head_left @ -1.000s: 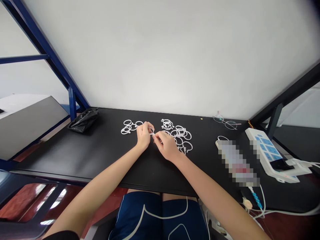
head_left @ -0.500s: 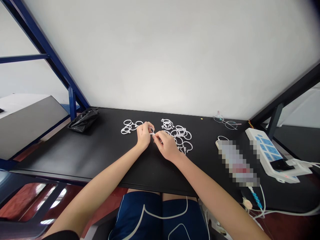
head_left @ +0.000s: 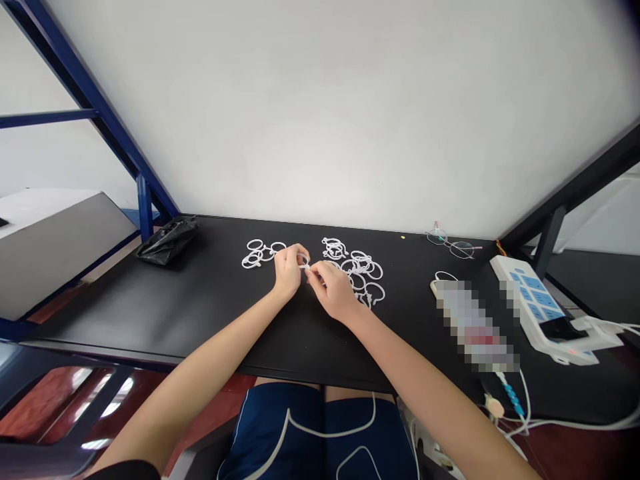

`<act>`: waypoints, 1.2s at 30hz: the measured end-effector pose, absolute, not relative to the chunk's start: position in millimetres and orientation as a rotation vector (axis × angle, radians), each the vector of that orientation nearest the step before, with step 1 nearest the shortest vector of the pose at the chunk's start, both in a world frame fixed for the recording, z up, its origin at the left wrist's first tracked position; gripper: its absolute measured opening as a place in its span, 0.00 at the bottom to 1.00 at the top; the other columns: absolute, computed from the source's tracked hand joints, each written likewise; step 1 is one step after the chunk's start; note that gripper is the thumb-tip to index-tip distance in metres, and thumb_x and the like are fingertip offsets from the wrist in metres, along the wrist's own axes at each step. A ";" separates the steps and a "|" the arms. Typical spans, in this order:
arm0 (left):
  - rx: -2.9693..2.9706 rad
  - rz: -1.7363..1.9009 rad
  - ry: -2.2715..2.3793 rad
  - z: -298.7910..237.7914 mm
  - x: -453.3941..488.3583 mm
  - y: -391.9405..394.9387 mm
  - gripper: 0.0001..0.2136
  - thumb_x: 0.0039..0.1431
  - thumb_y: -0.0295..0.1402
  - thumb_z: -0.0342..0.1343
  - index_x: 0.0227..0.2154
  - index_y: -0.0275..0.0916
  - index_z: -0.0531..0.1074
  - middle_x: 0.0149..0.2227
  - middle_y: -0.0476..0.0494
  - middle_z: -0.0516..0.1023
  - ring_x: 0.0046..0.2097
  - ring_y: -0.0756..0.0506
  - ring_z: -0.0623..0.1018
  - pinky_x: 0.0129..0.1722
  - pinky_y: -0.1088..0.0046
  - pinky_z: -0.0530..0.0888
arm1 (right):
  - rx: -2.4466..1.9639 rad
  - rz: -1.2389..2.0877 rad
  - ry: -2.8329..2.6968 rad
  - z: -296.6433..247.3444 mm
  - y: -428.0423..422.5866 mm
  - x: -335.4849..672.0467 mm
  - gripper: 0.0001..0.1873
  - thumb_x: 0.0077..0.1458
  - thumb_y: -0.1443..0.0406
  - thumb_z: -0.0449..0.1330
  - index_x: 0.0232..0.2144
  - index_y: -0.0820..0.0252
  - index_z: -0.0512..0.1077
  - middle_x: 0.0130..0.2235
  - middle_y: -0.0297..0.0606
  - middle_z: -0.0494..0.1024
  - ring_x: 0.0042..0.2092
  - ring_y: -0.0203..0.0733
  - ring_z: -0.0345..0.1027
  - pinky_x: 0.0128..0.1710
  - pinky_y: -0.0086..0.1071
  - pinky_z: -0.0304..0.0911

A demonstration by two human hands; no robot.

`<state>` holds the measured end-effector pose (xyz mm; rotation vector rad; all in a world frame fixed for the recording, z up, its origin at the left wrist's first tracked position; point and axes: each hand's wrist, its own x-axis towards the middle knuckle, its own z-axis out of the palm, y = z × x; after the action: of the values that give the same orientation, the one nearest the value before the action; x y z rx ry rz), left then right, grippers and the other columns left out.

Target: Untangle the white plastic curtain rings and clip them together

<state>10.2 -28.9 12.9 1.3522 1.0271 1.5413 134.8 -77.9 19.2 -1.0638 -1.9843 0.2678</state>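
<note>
Over the middle of the black table, my left hand (head_left: 289, 271) is closed around a white curtain ring (head_left: 305, 266), part of which is hidden behind the fingers. My right hand (head_left: 332, 291) pinches the same ring at its near right side with thumb and fingertips. A small group of white rings (head_left: 254, 257) lies just left of my left hand. Beyond and to the right of my right hand is a larger loose pile of similar rings (head_left: 367, 267), some overlapping. My right hand covers part of that pile.
A crumpled black plastic bag (head_left: 169, 240) sits at the table's left end. Toward the right are eyeglasses (head_left: 461, 250), a pixelated phone (head_left: 475, 327) with a cable, and a white power strip (head_left: 537, 303) with a plug. A white wall (head_left: 350, 120) stands behind the black table (head_left: 200, 300).
</note>
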 end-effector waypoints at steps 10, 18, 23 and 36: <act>1.368 1.451 0.945 18.6 20.0 -31.9 0.06 0.57 0.34 0.53 0.28 0.38 0.67 0.16 0.57 0.61 0.18 0.55 0.62 0.20 0.79 0.62 | -1.125 0.352 -1.752 15.9 -68.4 139.4 0.12 0.65 0.62 0.49 0.29 0.56 0.64 0.26 0.33 0.73 0.28 0.37 0.68 0.31 0.29 0.63; 1.029 1.369 0.789 20.1 21.3 -22.8 0.17 0.51 0.38 0.64 0.35 0.40 0.61 0.22 0.56 0.71 0.21 0.54 0.72 0.25 0.78 0.72 | -1.147 0.327 -1.693 14.1 -63.7 142.3 0.12 0.64 0.61 0.50 0.29 0.57 0.66 0.28 0.35 0.76 0.29 0.38 0.71 0.29 0.30 0.65; 0.799 1.398 0.841 20.7 14.0 -14.6 0.14 0.51 0.35 0.64 0.35 0.38 0.65 0.30 0.49 0.76 0.25 0.54 0.76 0.29 0.77 0.75 | -1.155 0.325 -1.695 13.5 -63.8 141.9 0.11 0.63 0.61 0.51 0.29 0.57 0.66 0.27 0.35 0.75 0.29 0.38 0.72 0.28 0.29 0.65; 0.526 1.401 0.934 18.9 8.8 -10.1 0.08 0.55 0.29 0.61 0.33 0.36 0.66 0.37 0.42 0.78 0.31 0.51 0.78 0.35 0.72 0.75 | -1.127 0.287 -1.685 14.8 -63.7 141.2 0.10 0.62 0.62 0.52 0.28 0.57 0.66 0.26 0.34 0.75 0.28 0.38 0.71 0.27 0.29 0.65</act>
<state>8.8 -10.1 18.9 0.5255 0.9337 1.4006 141.2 -63.7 14.8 -1.1271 -1.6851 0.2873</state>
